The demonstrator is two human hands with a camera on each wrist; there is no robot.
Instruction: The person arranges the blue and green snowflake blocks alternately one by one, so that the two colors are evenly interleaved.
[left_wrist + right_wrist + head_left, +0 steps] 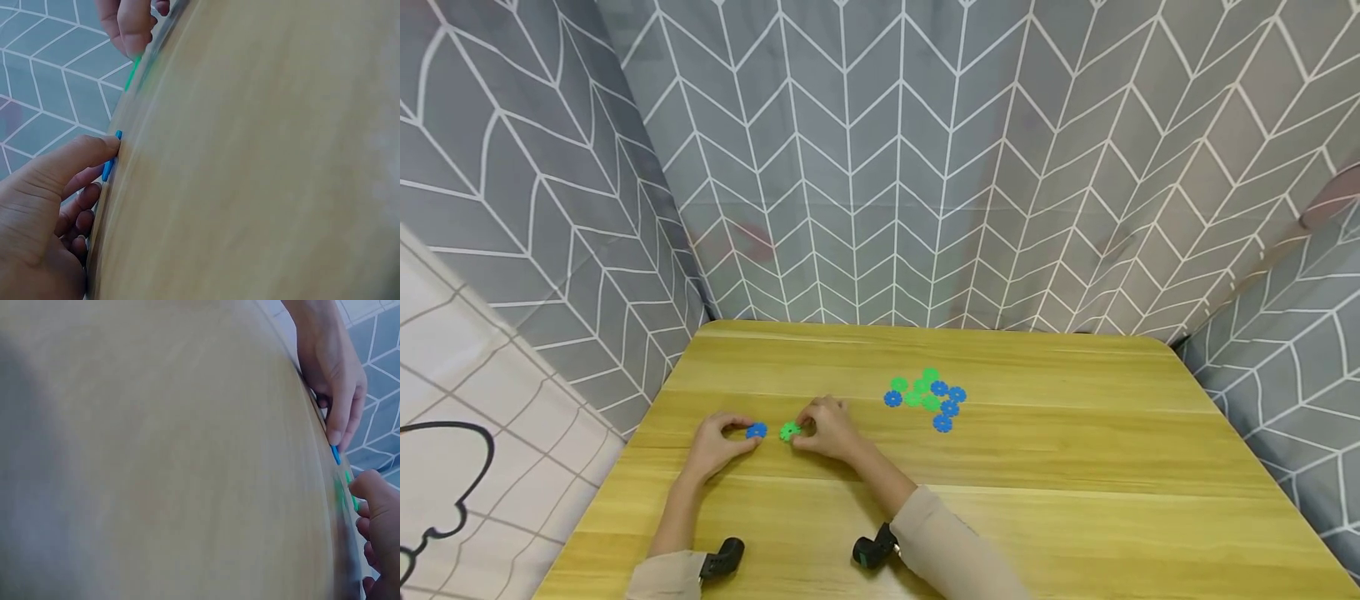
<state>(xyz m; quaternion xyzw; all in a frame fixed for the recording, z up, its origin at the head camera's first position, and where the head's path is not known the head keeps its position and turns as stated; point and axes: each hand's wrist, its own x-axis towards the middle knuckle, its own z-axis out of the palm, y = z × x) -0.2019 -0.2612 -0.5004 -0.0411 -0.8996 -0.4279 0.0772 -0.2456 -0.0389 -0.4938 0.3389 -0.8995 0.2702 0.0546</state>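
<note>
Between thumb and fingertips, my left hand [713, 447] pinches a blue notched disc [756, 431] by its edge. My right hand [829, 431] pinches a green notched disc [789, 431] the same way. A small gap separates the two discs, which face each other just above or on the wooden table. In the left wrist view the blue disc [109, 159] appears edge-on under the thumb, and the green disc [132, 74] hangs from the other hand. The right wrist view shows the green disc [352, 490] partly hidden by fingers, with the blue disc [335, 454] near it.
Right of my right hand lies a loose group of flat notched discs, several green [913, 398] and several blue [950, 408], some overlapping. The wooden table [1075, 450] reaches back to a grey patterned curtain [880, 167]. A black wrist camera [874, 550] sits by each sleeve.
</note>
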